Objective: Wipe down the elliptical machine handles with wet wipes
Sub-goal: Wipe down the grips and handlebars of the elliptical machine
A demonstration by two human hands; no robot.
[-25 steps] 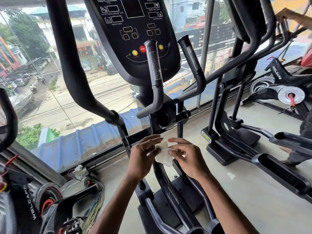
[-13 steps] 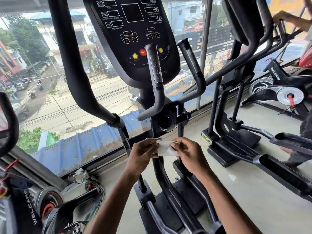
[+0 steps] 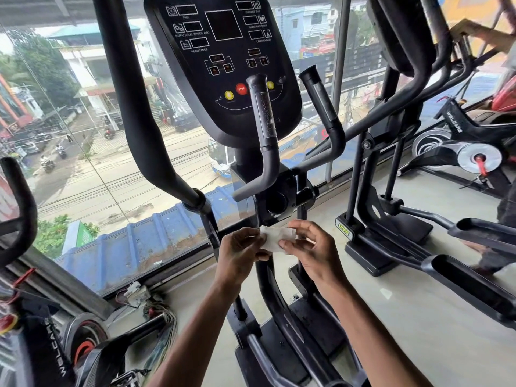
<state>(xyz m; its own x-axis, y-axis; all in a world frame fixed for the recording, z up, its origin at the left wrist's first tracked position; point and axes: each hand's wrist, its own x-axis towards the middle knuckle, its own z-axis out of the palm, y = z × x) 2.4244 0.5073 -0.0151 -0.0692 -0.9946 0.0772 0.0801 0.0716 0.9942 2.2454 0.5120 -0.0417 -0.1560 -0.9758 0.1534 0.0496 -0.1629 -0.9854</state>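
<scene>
A small, white, creased wet wipe (image 3: 277, 238) is stretched between both hands, below the elliptical's grey handles (image 3: 264, 127); left hand (image 3: 240, 254) and right hand (image 3: 314, 251) fingers pinch its ends.

Pinching a white wet wipe (image 3: 276, 239) between left hand (image 3: 238, 256) and right hand (image 3: 314, 251), low before the elliptical (image 3: 282, 199), beneath its two short handles (image 3: 264, 115) and dark console (image 3: 192, 88).

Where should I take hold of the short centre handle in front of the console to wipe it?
I'd take the centre handle by its textured upright sleeve, below the flared top, coming from the near side: it stands nearly upright and free there, while the console sits close behind it.
</scene>
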